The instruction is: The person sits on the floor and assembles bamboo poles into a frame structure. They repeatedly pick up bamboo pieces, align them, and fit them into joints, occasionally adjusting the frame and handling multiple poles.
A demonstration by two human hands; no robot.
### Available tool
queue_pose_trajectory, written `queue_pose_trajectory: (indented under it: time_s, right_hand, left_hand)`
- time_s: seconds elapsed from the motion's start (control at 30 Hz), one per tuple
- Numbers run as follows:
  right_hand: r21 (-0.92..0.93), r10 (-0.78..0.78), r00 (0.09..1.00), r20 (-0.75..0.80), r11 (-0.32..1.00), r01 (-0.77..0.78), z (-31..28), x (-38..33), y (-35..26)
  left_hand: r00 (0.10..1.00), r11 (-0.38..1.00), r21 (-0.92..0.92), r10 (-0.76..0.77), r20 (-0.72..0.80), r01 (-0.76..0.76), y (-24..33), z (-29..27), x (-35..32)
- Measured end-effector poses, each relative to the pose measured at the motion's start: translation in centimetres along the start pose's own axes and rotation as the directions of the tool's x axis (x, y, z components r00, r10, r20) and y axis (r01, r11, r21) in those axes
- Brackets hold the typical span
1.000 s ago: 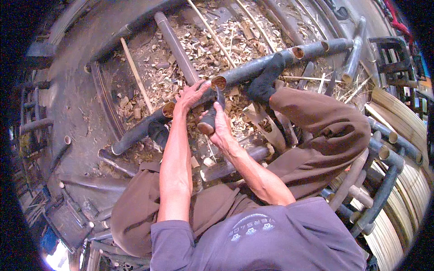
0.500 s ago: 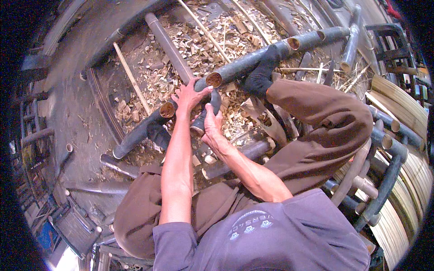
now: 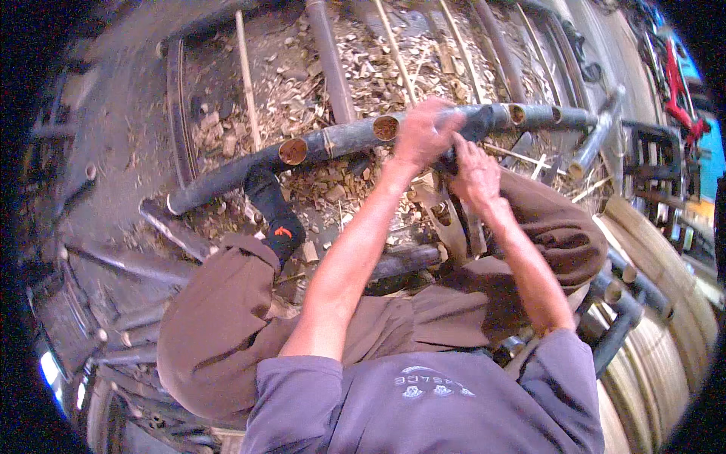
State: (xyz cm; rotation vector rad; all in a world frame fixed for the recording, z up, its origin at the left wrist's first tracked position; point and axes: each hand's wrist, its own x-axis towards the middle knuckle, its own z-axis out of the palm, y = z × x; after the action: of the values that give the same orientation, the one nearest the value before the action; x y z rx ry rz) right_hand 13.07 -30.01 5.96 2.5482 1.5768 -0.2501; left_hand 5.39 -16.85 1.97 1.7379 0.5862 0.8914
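Both hands have shifted rightward along a dark bamboo pole (image 3: 355, 138) in the past second: the left hand (image 3: 425, 136), earlier pressed to the left of the pole's second opening, is now to its right at 1 o'clock, and the right hand (image 3: 479, 175), earlier below that opening, is near 2 o'clock. The whole view has swung as well, and the pole crosses it more levelly. A seated worker's brown trousers (image 3: 219, 333) spread from 8 o'clock around to 3, legs bent wide, above a purple-gray T-shirt (image 3: 454, 412) with pale chest print at 6. The pole arcs from 9 o'clock over 12 to 2, beyond the knees. A stack of pale split bamboo (image 3: 662, 325) curves down the edge between 3 and 4. A thinner brown cross pole (image 3: 329, 60) meets the main pole from between 11 and 12. A black sock (image 3: 265, 198) with an orange mark is near 9 o'clock; another dark-clad foot (image 3: 479, 121) rests against the pole beyond the right hand. The left hand is motion-blurred; how far its fingers are bent, and on what, cannot be told. The right hand's fingers point up toward the left hand beside a dark shape (image 3: 448, 161), mostly hidden, and their grip cannot be told. Rust-brown insides show at the first opening (image 3: 293, 151), between 10 and 11, and the second opening (image 3: 386, 127), just past 12. Pale chips (image 3: 291, 94) litter the ground between 10 and 1.
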Motion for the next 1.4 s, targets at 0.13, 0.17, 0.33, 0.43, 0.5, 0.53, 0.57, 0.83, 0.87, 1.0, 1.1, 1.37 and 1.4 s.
queue_pose_trajectory:
  time_s: [0.13,0.17,0.33,0.43,0.5,0.53,0.57,0.83,0.87,1.0,1.1,1.37,1.4]
  right_hand:
    - [-0.214,-0.305,0.94,0.152,0.918,0.333,-3.7,2.5,-0.9]
    - [-0.321,-0.337,0.906,0.254,0.855,0.408,-4.1,3.4,-1.1]
    - [-0.439,-0.457,0.838,0.297,0.714,0.545,-3.9,6.4,-1.3]
    - [-0.488,-0.432,0.833,0.347,0.675,0.554,-3.7,8.6,-1.9]
    - [-0.501,-0.459,0.816,0.351,0.644,0.577,-4.1,9.1,-2.1]
    - [-0.498,-0.472,0.811,0.345,0.64,0.584,-4.3,9.3,-2.6]
    - [-0.495,-0.486,0.805,0.34,0.636,0.593,-4.6,9.4,-3.0]
    - [-0.415,-0.542,0.78,0.313,0.661,0.626,-1.7,7.9,-1.0]
    - [-0.396,-0.565,0.78,0.269,0.674,0.624,-1.5,7.3,-1.1]
    - [-0.321,-0.457,0.86,0.23,0.798,0.51,1.0,4.9,-0.8]
    - [-0.23,-0.492,0.868,0.065,0.839,0.493,4.8,2.7,-1.2]
    - [0.397,-0.116,0.992,-0.05,0.909,0.127,1.6,-0.8,-2.0]
    - [0.588,0.051,0.996,-0.07,0.809,-0.001,1.8,-0.8,-3.3]
  left_hand:
    - [0.976,0.996,0.059,-0.08,0.201,0.07,-3.7,2.9,-2.6]
    - [0.97,0.989,0.062,-0.143,0.196,0.133,-4.2,2.9,-2.9]
    - [0.978,0.98,0.036,-0.197,0.072,0.195,-5.9,2.6,-2.6]
    - [0.983,0.982,-0.053,-0.182,-0.035,0.18,-5.7,2.1,-1.7]
    - [0.985,0.994,-0.026,-0.112,-0.131,0.109,-7.0,2.9,-1.6]
    - [0.983,0.999,0.033,-0.032,-0.178,0.038,-7.4,3.0,-1.6]
    - [0.974,0.995,0.096,0.051,-0.22,-0.03,-7.9,3.0,-1.8]
    - [0.989,0.989,-0.019,-0.144,-0.042,0.143,-8.0,2.7,-3.9]
    - [0.996,0.997,0.01,-0.071,-0.054,0.072,-8.5,2.7,-4.2]
    - [0.991,0.948,0.298,0.086,0.102,-0.113,-9.4,2.8,-5.5]
    - [0.985,0.917,0.373,0.092,0.148,-0.141,-8.3,1.1,-7.9]
    - [0.99,0.814,0.581,0.094,-0.104,-0.016,-5.3,-7.6,-4.8]
    - [0.987,0.703,0.71,0.087,-0.138,0.037,-6.7,-9.2,-5.0]
